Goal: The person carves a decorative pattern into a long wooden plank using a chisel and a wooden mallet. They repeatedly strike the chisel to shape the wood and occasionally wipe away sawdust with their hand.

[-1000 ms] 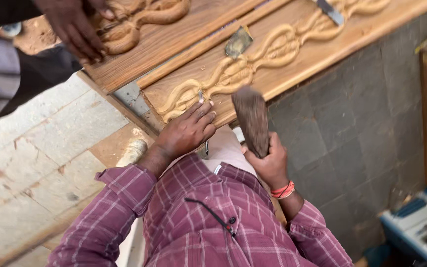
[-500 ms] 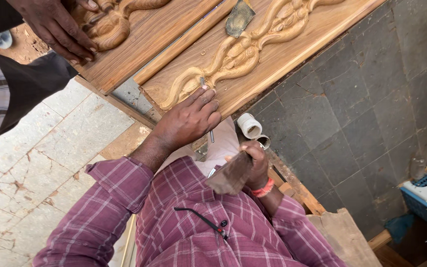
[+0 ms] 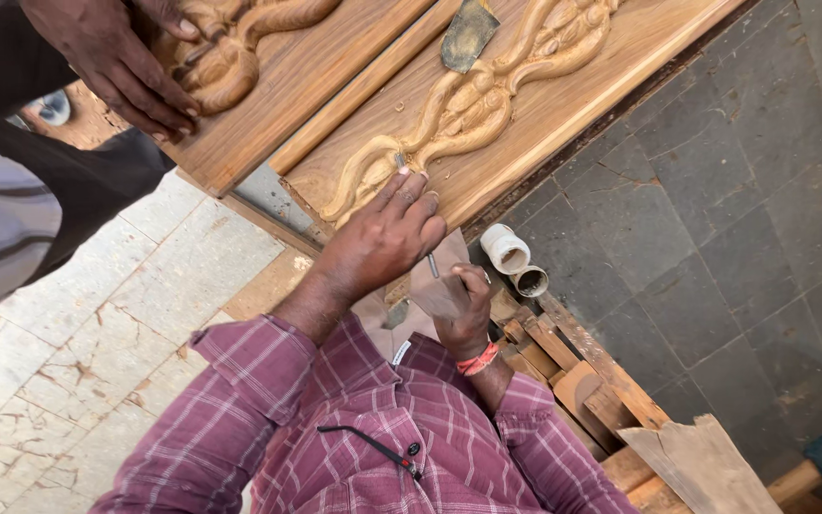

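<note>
My left hand [image 3: 382, 238] is closed around a thin metal chisel [image 3: 432, 263]. Its tip [image 3: 400, 160] rests on the vine-like relief of a carved wooden panel [image 3: 563, 105]. My right hand [image 3: 466, 306], with an orange band at the wrist, grips a wooden mallet [image 3: 433, 286]. The mallet is blurred and sits low, right at the chisel's rear end beside my left hand. Both my sleeves are purple plaid.
Another person's hand [image 3: 116, 67] presses on a second carved panel [image 3: 287, 86] at top left. A flat metal blade [image 3: 468, 33] lies on my panel. Two white pipe fittings [image 3: 508, 249] and wood offcuts [image 3: 611, 400] sit on the grey stone floor [image 3: 715, 219].
The mallet was raised upright a second ago and has swung down to the chisel's end. My left hand stays on the chisel against the carving.
</note>
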